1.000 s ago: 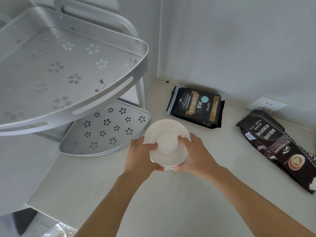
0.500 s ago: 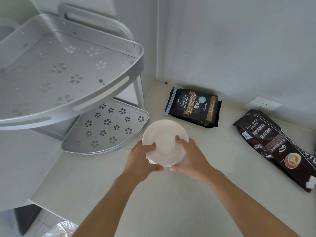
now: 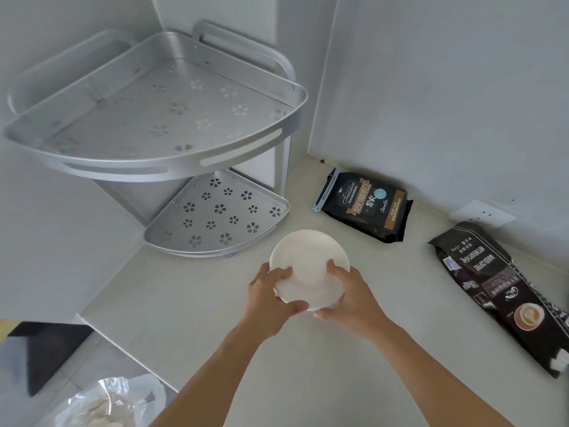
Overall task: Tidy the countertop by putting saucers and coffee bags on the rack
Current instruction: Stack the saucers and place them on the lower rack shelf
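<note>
Saucers (image 3: 309, 266), round glossy white, clasped by left hand (image 3: 271, 298) and right hand (image 3: 354, 298).

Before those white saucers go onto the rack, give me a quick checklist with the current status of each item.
1. Grip: left hand and right hand both clasp the stack of white round saucers: ok.
2. Stack aligned: edges look slightly offset; count unclear: cannot tell.
3. Lower shelf of the silver perforated metal corner rack free of items: ok.
4. Upper shelf free of items: ok.
5. Path from saucers to lower shelf unobstructed: ok.
6. Coffee bags: the black bag with gold label and the dark brown bag with cup picture lie on the countertop, not racked: not ok.
</note>
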